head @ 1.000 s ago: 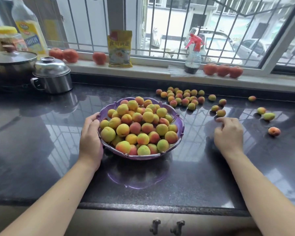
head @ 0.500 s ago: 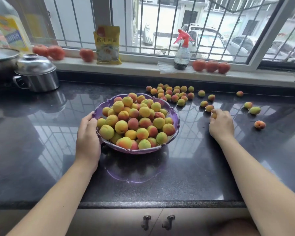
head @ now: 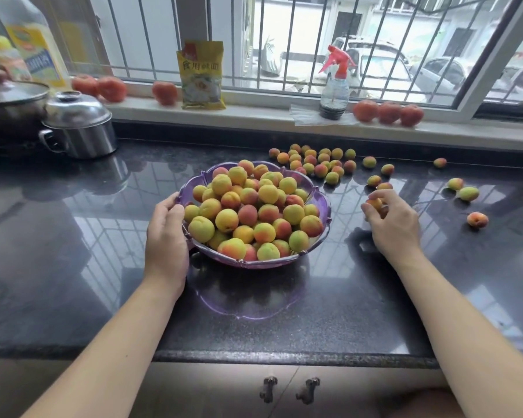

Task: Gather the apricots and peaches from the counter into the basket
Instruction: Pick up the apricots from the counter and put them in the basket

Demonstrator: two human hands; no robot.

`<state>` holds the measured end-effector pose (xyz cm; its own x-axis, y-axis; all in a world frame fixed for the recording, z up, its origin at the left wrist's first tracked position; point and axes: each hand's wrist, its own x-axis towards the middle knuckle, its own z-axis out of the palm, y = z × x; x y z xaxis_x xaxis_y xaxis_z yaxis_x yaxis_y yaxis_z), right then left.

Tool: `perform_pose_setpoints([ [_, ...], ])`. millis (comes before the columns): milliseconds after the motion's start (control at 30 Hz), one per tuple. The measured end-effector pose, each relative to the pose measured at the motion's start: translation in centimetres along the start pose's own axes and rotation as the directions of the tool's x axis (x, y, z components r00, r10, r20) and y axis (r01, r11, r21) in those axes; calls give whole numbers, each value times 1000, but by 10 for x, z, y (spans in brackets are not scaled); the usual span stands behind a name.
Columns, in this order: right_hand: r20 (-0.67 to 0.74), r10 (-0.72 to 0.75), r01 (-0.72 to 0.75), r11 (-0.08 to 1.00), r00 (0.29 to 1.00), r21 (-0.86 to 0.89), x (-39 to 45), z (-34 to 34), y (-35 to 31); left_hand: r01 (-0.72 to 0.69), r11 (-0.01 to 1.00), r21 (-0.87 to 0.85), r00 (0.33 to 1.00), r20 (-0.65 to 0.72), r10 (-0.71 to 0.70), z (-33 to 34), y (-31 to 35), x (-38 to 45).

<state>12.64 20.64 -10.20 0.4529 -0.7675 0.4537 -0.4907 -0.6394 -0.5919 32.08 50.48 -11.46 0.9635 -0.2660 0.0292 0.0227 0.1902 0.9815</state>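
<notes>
A purple scalloped basket (head: 325,211) heaped with yellow-orange apricots and peaches stands mid-counter. My left hand (head: 166,233) holds its left rim, fingers curled against the edge. My right hand (head: 391,220) is to the basket's right, just off the counter, its curled fingers pinching a small orange apricot (head: 374,203). A cluster of several loose fruits (head: 317,164) lies behind the basket to the right. Two more loose fruits (head: 378,183) sit just beyond my right fingers. Further right lie a green one (head: 468,193) and a reddish one (head: 477,220).
A steel lidded pot (head: 79,128) stands at the back left beside a larger pan (head: 9,98). On the sill are tomatoes (head: 388,112), a yellow packet (head: 202,75), a spray bottle (head: 334,86) and an oil bottle (head: 35,40). The counter's front edge (head: 284,356) runs below.
My right hand closed over a loose apricot on the counter and now lifts it, drawing slightly back toward the basket. My left hand stays on the basket rim.
</notes>
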Motion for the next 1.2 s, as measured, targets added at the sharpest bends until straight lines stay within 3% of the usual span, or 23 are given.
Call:
perform_pose_setpoints([
  [400, 57, -89, 89, 996, 994, -4, -2, 4, -11, -3, 1000, 26, 1000, 4, 3, 0, 0, 0],
  [567, 84, -171, 163, 982, 982, 99, 3, 6, -23, 13, 1000, 12, 1000, -14, -13, 0, -1, 1],
  [633, 135, -193, 158, 959, 972, 237, 2, -2, -46, 17, 1000, 10, 1000, -17, -17, 0, -1, 1],
  [700, 234, -266, 167, 913, 935, 372, -5, -10, -81, 18, 999, 31, 1000, -13, -17, -1, -1, 2],
  [867, 342, -594, 454, 792, 728, 409, -30, -16, -163, 29, 999, 30, 999, -22, -28, -1, -1, 2],
  [1033, 582, -608, 535, 782, 540, 319, -48, 4, -201, 39, 999, 32, 999, -3, -39, -3, 1, 0],
  [1100, 592, -618, 573, 764, 518, 296, -56, 11, -207, 42, 998, 41, 999, -4, -42, -3, 1, -1],
  [1200, 590, -596, 590, 772, 544, 236, -61, 16, -211, 40, 998, 53, 999, -3, -40, -3, 2, -1],
])
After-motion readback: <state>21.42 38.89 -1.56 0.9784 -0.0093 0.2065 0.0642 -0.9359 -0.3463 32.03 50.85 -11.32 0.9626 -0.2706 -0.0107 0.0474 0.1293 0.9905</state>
